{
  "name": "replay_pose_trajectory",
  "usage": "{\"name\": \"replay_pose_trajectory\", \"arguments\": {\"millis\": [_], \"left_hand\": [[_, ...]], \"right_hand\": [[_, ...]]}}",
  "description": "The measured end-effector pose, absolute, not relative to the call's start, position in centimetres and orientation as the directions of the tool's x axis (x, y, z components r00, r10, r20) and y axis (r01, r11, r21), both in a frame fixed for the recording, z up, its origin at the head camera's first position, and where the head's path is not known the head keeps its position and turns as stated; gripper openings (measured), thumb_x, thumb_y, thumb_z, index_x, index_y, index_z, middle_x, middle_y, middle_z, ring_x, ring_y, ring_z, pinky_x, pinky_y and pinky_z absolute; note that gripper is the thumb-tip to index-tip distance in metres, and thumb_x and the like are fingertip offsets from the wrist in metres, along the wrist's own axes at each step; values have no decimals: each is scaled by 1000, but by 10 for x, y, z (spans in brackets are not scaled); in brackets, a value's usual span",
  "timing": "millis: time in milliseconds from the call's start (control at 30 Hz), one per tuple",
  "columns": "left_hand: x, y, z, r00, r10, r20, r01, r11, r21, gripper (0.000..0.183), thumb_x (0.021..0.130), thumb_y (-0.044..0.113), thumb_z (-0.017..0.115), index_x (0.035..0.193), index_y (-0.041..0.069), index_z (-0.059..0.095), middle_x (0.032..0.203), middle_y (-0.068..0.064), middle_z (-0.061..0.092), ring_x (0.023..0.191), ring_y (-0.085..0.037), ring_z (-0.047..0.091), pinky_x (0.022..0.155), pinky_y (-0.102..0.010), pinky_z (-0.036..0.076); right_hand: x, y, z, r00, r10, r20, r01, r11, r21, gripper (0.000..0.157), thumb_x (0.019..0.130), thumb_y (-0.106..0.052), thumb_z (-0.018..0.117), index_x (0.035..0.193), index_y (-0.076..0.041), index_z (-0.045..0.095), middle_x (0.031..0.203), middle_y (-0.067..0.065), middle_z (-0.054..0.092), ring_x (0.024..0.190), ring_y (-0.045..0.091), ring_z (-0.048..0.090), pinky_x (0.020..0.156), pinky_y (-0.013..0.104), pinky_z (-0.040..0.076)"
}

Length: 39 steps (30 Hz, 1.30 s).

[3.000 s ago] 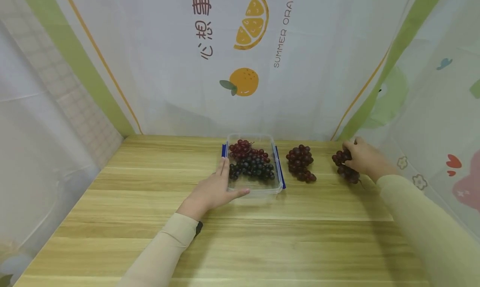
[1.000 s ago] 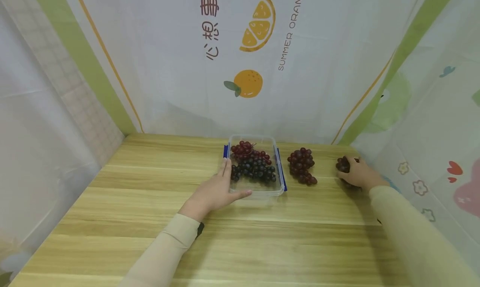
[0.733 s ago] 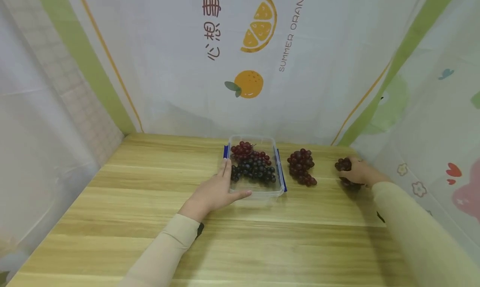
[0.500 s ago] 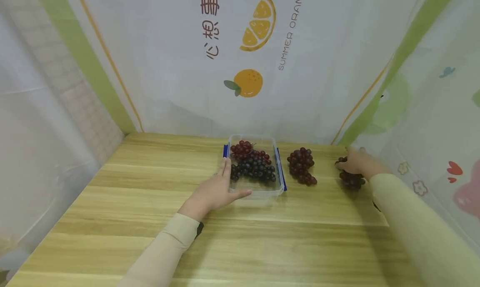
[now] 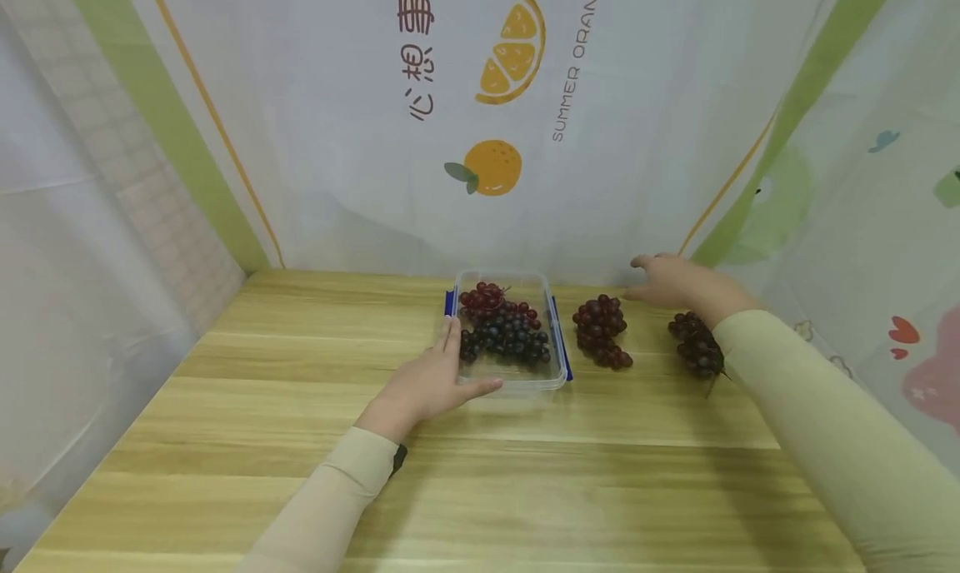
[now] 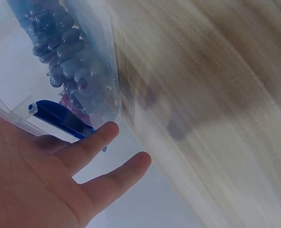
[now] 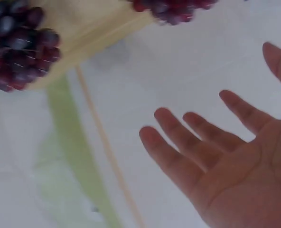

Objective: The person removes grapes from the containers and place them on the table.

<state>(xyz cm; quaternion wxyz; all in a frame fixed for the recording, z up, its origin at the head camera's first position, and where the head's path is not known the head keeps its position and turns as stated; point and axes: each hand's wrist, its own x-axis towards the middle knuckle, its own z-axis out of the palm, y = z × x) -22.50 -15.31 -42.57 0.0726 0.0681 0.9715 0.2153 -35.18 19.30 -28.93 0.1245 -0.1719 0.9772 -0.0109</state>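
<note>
A clear plastic container (image 5: 525,381) with blue side clips stands at the table's back. Inside it lie a red bunch of grapes (image 5: 483,298) and a dark, nearly black bunch (image 5: 510,337). My left hand (image 5: 423,386) lies with straight fingers along the container's left side, thumb over its front rim. To the right of the container rests a dark red bunch of grapes (image 5: 600,327). Another dark bunch (image 5: 697,348) sits farther right, below my right wrist. Holding nothing, my right hand (image 5: 678,286) hovers between these two bunches with fingers spread, as the right wrist view shows.
The wooden table (image 5: 525,490) ends against a white printed cloth (image 5: 360,181) hanging behind it. More cloth hangs along the left and right sides. A blue clip (image 6: 60,116) folds outward from the container near the left fingers.
My right hand has let go of the rightmost bunch and moved up and left, leaving the grapes on the table with the stem turned forward. The left hand stays put.
</note>
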Motion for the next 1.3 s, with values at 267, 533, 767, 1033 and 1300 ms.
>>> {"name": "replay_pose_trajectory", "arguments": {"millis": [267, 533, 767, 1033, 1300], "left_hand": [[-226, -151, -427, -982, 156, -106, 100, 907, 409, 125, 69, 97, 34, 151, 22, -24, 166, -2, -10, 98, -26, 70, 54, -31, 45], [-227, -154, -429, -980, 156, -120, 93, 905, 416, 126, 68, 97, 35, 152, 23, -23, 165, 0, -10, 93, -24, 71, 58, -31, 48], [-227, -154, -429, -981, 168, -97, 113, 901, 420, 128, 67, 97, 35, 155, 20, -18, 166, -3, -8, 113, -32, 65, 51, -33, 46], [-223, -155, -427, -981, 174, -90, 123, 903, 412, 127, 70, 96, 35, 156, 17, -16, 165, -5, -7, 129, -32, 55, 49, -31, 45], [-224, -155, -428, -980, 177, -89, 127, 907, 403, 128, 70, 95, 36, 156, 15, -14, 165, -5, -2, 133, -31, 52, 53, -32, 48]], "right_hand": [[-341, 136, -277, -815, -470, -338, -495, 869, -15, 77, 95, -52, 57, 154, -9, 32, 155, 23, 34, 142, 45, 34, 112, 61, 30], [-331, 86, -290, -760, -565, -322, -606, 795, 37, 73, 90, -54, 64, 151, -22, 39, 157, 12, 37, 141, 36, 39, 112, 57, 35], [-330, 59, -314, -710, -637, -301, -679, 733, 49, 67, 90, -39, 70, 149, -21, 43, 152, 11, 42, 134, 31, 49, 107, 49, 43], [-328, 43, -346, -653, -665, -364, -730, 680, 67, 75, 90, -34, 72, 154, -19, 34, 161, 13, 27, 135, 29, 49, 105, 45, 46], [-322, 30, -353, -634, -659, -404, -735, 676, 49, 85, 89, -30, 74, 157, -27, 24, 165, 13, 14, 141, 31, 41, 104, 44, 47]]}}
